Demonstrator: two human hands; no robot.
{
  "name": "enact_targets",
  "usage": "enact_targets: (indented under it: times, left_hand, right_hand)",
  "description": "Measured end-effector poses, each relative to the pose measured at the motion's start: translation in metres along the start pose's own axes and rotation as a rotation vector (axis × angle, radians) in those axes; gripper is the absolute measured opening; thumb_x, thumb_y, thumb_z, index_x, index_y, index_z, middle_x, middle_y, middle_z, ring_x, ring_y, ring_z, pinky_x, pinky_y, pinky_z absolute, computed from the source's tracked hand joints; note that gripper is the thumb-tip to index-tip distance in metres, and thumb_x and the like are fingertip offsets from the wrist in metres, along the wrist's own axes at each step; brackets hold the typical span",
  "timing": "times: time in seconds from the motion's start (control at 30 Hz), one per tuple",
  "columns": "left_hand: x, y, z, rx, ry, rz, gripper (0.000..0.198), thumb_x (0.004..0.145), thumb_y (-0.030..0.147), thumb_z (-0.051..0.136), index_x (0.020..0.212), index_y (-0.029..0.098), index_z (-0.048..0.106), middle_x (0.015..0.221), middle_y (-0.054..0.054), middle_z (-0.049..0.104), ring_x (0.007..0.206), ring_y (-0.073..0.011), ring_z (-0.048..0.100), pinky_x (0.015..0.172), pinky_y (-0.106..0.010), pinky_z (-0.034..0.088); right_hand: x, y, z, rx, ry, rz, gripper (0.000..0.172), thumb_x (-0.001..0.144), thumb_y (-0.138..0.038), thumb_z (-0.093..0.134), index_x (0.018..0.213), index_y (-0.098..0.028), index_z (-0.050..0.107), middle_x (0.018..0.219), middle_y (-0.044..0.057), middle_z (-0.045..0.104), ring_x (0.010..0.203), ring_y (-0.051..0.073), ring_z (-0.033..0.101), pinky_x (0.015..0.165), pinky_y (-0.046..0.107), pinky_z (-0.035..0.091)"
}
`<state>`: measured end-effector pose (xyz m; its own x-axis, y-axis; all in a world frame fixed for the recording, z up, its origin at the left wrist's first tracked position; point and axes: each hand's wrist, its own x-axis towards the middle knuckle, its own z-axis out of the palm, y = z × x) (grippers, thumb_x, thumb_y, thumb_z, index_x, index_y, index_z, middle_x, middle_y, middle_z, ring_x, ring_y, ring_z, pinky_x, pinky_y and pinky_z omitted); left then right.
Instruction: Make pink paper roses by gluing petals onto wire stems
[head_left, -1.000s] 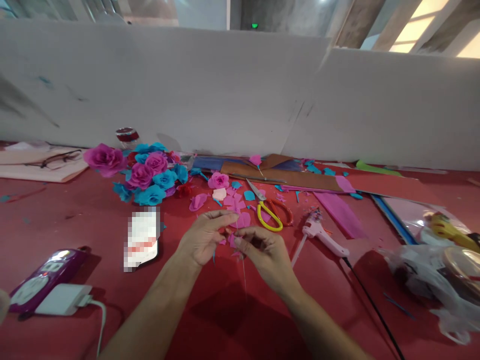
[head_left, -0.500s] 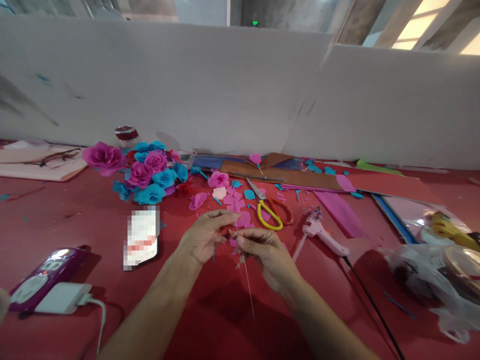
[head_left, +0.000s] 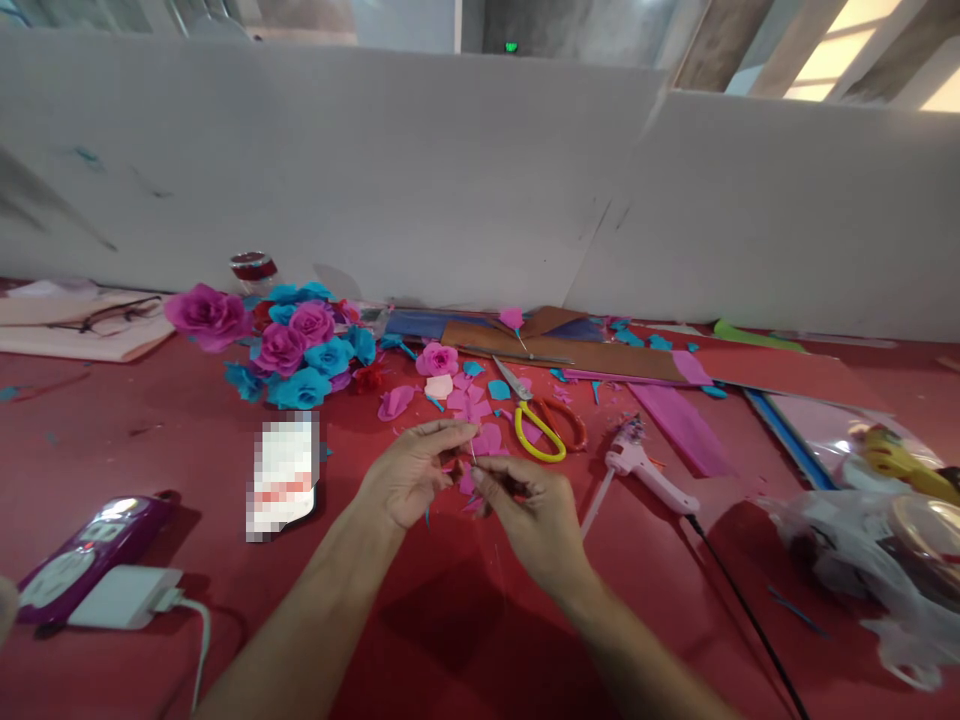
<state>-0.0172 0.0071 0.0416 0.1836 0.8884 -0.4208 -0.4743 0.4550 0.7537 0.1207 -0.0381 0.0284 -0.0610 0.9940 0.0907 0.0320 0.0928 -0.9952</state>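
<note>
Over the near middle of the red table, my left hand (head_left: 405,475) is closed, thumb and forefinger pinched on a thin pale strand (head_left: 472,447). Whether it is thread or fine wire I cannot tell. Just to the right and slightly lower, my right hand (head_left: 536,510) pinches the same strand, and a short length shows between the two sets of fingertips. Pink paper petals (head_left: 489,437) lie on the table just beyond my fingers. Yellow-and-orange-handled scissors (head_left: 538,430) rest beyond my right hand, blades partly open. A pink paper rose (head_left: 436,359) lies farther back.
At the left stand pink and blue paper flowers (head_left: 304,350), a phone (head_left: 283,475) and a purple device (head_left: 97,555) with a white charger. On the right are a pink glue gun (head_left: 649,475) with a black cord and a plastic bag (head_left: 847,550). A white partition (head_left: 450,180) rises behind.
My right hand has shifted slightly right and down along the strand. The long tail that hung below it is now only faintly visible. My left hand has stayed in place.
</note>
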Motion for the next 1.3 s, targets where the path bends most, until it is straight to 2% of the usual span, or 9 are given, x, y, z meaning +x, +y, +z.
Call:
enact_targets:
  times: [0.23, 0.37, 0.47, 0.6, 0.73, 0.9, 1.03, 1.17, 1.3]
  left_hand:
    - [-0.001, 0.000, -0.004, 0.064, -0.093, -0.045, 0.022, 0.060, 0.027, 0.080, 0.076, 0.013, 0.074, 0.063, -0.001, 0.063, 0.056, -0.0086, 0.056, 0.053, -0.021, 0.041]
    - [-0.002, 0.001, -0.004, 0.074, -0.116, -0.053, 0.018, 0.061, 0.026, 0.079, 0.073, 0.014, 0.074, 0.064, -0.002, 0.065, 0.056, -0.0087, 0.057, 0.054, -0.021, 0.042]
    - [-0.003, 0.002, -0.002, 0.064, -0.085, -0.040, 0.019, 0.055, 0.025, 0.081, 0.067, 0.014, 0.073, 0.062, -0.002, 0.064, 0.054, -0.0087, 0.056, 0.051, -0.021, 0.041]
    - [-0.003, 0.002, 0.000, 0.054, -0.040, -0.030, 0.023, 0.046, 0.024, 0.085, 0.061, 0.013, 0.071, 0.058, -0.001, 0.062, 0.052, -0.0085, 0.055, 0.049, -0.020, 0.040]
    - [-0.003, 0.001, 0.002, 0.046, -0.018, -0.025, 0.023, 0.045, 0.024, 0.085, 0.056, 0.013, 0.068, 0.054, 0.001, 0.059, 0.048, -0.0067, 0.051, 0.047, -0.019, 0.039]
    - [-0.005, 0.001, 0.003, 0.031, -0.053, -0.038, 0.020, 0.050, 0.021, 0.084, 0.064, 0.013, 0.072, 0.063, -0.002, 0.065, 0.057, -0.0080, 0.056, 0.051, -0.019, 0.042]
    - [-0.005, 0.000, 0.001, 0.033, -0.106, -0.062, 0.018, 0.057, 0.023, 0.082, 0.070, 0.014, 0.074, 0.075, -0.005, 0.070, 0.065, -0.0102, 0.059, 0.059, -0.022, 0.047]
    - [-0.004, -0.002, -0.001, 0.022, -0.152, -0.087, 0.021, 0.061, 0.026, 0.079, 0.077, 0.014, 0.075, 0.068, -0.004, 0.068, 0.060, -0.0102, 0.059, 0.061, -0.024, 0.048]
    - [-0.003, -0.003, 0.000, 0.011, -0.125, -0.078, 0.018, 0.058, 0.025, 0.080, 0.070, 0.013, 0.073, 0.062, -0.002, 0.065, 0.052, -0.0072, 0.055, 0.054, -0.021, 0.045]
  right_hand:
    - [0.008, 0.005, -0.008, 0.430, -0.157, 0.263, 0.015, 0.070, -0.028, 0.074, 0.077, -0.015, 0.073, 0.058, -0.002, 0.063, 0.044, 0.007, 0.054, 0.049, 0.020, 0.047]
    - [0.012, 0.009, -0.011, 0.605, -0.248, 0.416, 0.017, 0.065, -0.027, 0.078, 0.076, -0.014, 0.072, 0.056, -0.001, 0.064, 0.040, 0.006, 0.052, 0.042, 0.019, 0.044]
    - [0.012, 0.009, -0.010, 0.589, -0.238, 0.397, 0.017, 0.066, -0.027, 0.078, 0.075, -0.014, 0.072, 0.056, -0.001, 0.063, 0.041, 0.007, 0.052, 0.043, 0.019, 0.045]
    - [0.008, 0.006, -0.006, 0.478, -0.205, 0.281, 0.015, 0.071, -0.029, 0.073, 0.076, -0.015, 0.072, 0.057, -0.001, 0.061, 0.046, 0.007, 0.051, 0.048, 0.020, 0.046]
    - [0.006, 0.006, -0.005, 0.414, -0.207, 0.244, 0.014, 0.074, -0.030, 0.070, 0.076, -0.016, 0.070, 0.059, -0.001, 0.060, 0.048, 0.007, 0.051, 0.050, 0.020, 0.045]
    - [0.009, 0.008, -0.007, 0.553, -0.257, 0.352, 0.014, 0.071, -0.028, 0.073, 0.074, -0.015, 0.068, 0.056, -0.002, 0.060, 0.044, 0.007, 0.050, 0.046, 0.021, 0.043]
    - [0.013, 0.009, -0.011, 0.736, -0.387, 0.466, 0.018, 0.068, -0.028, 0.076, 0.072, -0.015, 0.065, 0.052, -0.004, 0.057, 0.037, 0.005, 0.044, 0.039, 0.018, 0.033]
    - [0.014, 0.011, -0.013, 0.886, -0.482, 0.530, 0.015, 0.069, -0.024, 0.074, 0.074, -0.014, 0.064, 0.052, -0.005, 0.053, 0.036, 0.002, 0.039, 0.040, 0.017, 0.029]
    - [0.014, 0.013, -0.010, 0.830, -0.430, 0.529, 0.017, 0.068, -0.028, 0.074, 0.073, -0.015, 0.064, 0.051, -0.005, 0.053, 0.036, 0.003, 0.040, 0.038, 0.018, 0.030]
